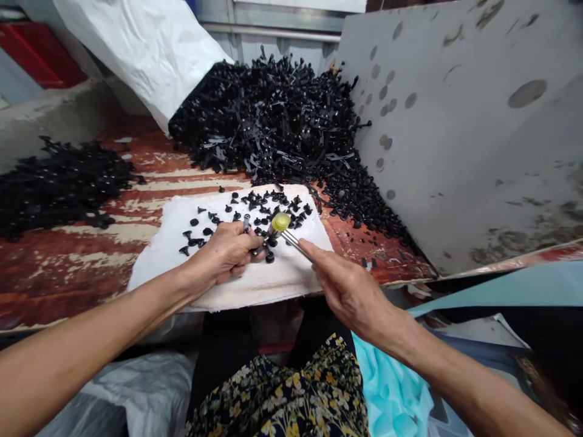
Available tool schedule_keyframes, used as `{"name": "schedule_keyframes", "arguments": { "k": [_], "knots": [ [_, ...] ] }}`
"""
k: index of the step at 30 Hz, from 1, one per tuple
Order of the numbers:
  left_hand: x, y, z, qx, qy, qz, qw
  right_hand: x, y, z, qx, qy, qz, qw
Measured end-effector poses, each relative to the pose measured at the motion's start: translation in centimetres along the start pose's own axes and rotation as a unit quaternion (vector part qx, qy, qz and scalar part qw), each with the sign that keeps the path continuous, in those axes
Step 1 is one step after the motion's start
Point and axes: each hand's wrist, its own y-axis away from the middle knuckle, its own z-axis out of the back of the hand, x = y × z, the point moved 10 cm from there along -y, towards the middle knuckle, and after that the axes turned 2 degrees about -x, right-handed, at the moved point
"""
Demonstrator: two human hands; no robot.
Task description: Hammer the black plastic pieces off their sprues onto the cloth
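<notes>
Nearest, the left hand (223, 252) curls closed around the dark end of a yellow-capped steel tool (281, 222), its fingers hiding part of it. The right hand (346, 291) has its fingers together, the index fingertip (306, 247) at the steel shaft; whether it grips cannot be told. Both are over a white cloth (155, 279) on the rust-red tabletop (68, 273), which holds dozens of black plastic fasteners (255, 203), some hidden by the hands. Beyond, a large black heap (277, 121) lies against a grey board (455, 121), with a second pile (59, 188) at the tabletop's left edge.
</notes>
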Motion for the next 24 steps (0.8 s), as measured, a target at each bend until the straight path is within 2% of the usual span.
{"name": "schedule_keyframes", "arguments": {
  "k": [4,7,8,10,12,16,18,19,22,24],
  "knots": [
    [0.2,-0.2,0.0,0.003,-0.003,0.019,1.000,1.0,-0.4,2.8,-0.089,-0.036,0.005,0.995],
    [0.2,-0.2,0.0,0.005,-0.007,0.026,1.000,1.1,-0.4,3.2,-0.111,-0.022,0.008,0.994],
    [0.1,-0.2,0.0,0.002,-0.010,0.026,1.000,1.1,-0.5,2.4,-0.081,-0.012,0.018,0.997],
    [0.0,0.0,0.0,-0.005,-0.015,0.025,1.000,-0.1,-0.5,0.4,0.004,0.012,-0.010,1.000],
    [-0.1,0.1,-0.1,-0.006,-0.012,0.027,1.000,-0.8,-0.4,0.0,0.029,0.000,-0.031,0.999],
    [0.2,0.1,-0.3,0.003,-0.003,0.032,0.999,0.8,-0.2,2.6,-0.080,-0.053,0.001,0.995],
    [0.3,0.1,-0.3,0.003,-0.001,0.027,1.000,1.0,0.1,3.0,-0.112,-0.049,0.003,0.993],
    [0.2,0.0,-0.2,0.001,-0.004,0.022,1.000,0.8,0.1,2.5,-0.098,-0.040,-0.003,0.994],
    [0.0,0.2,-0.2,-0.002,-0.023,0.010,1.000,-0.8,0.1,0.0,0.000,-0.019,-0.043,0.999],
    [-0.4,0.5,-0.1,-0.004,-0.041,0.003,0.999,-1.7,0.1,-0.2,0.017,-0.041,-0.065,0.997]
  ]
}}
